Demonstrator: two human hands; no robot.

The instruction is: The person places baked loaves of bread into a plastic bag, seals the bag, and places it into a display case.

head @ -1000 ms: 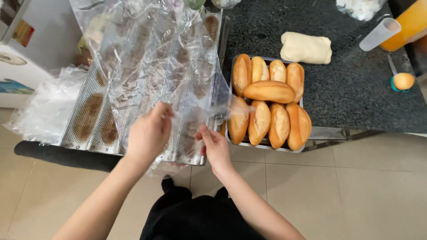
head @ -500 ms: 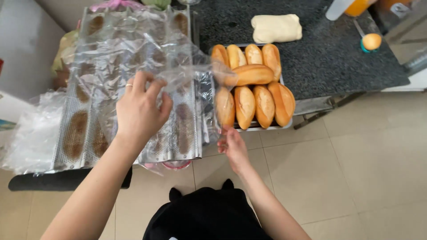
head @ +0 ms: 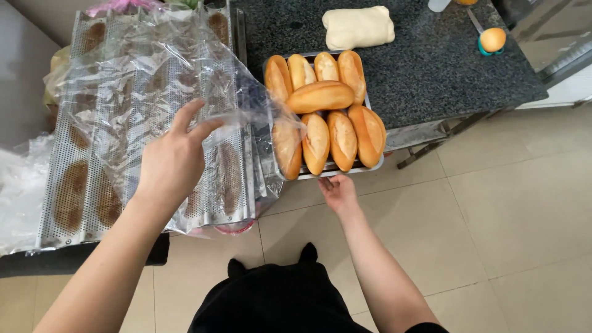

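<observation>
The right hand (head: 338, 191) has slipped down off the plastic since half a second ago and now sits under the near edge of the metal tray (head: 333, 171), fingers curled up against its rim, while the left hand (head: 172, 161) has stayed up on the clear plastic sheet (head: 154, 92), only spread a little wider. That left hand lies flat on top, fingers released and fanned out, pinching nothing that can be seen. The sheet is draped crumpled over the perforated baguette pan (head: 80, 185), and one corner trails across onto the nearest of the bread rolls (head: 327, 117). Those golden rolls fill the tray, one laid crosswise on top, and the tray hangs partly off the edge of the dark granite counter (head: 425, 74). Further back on the counter rests a pale lump of dough (head: 359, 26), and off to the right an egg (head: 493, 39) in a small holder.
</observation>
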